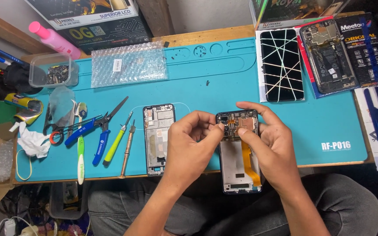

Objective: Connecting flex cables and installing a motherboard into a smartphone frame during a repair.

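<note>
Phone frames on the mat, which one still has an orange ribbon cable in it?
The opened phone frame under both hands; the bare frame left of it shows none.

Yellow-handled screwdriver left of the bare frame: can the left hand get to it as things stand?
Probably yes. The left hand is busy at the opened phone, but only the bare phone frame and a metal-handled driver lie on the mat between it and the yellow-handled screwdriver; nothing covers it.

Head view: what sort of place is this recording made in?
Most likely a phone repair bench. Both hands, left and right, work on an opened phone over a blue work mat. Pliers and screwdrivers lie left of it, and another stripped phone lies at the back right.
</note>
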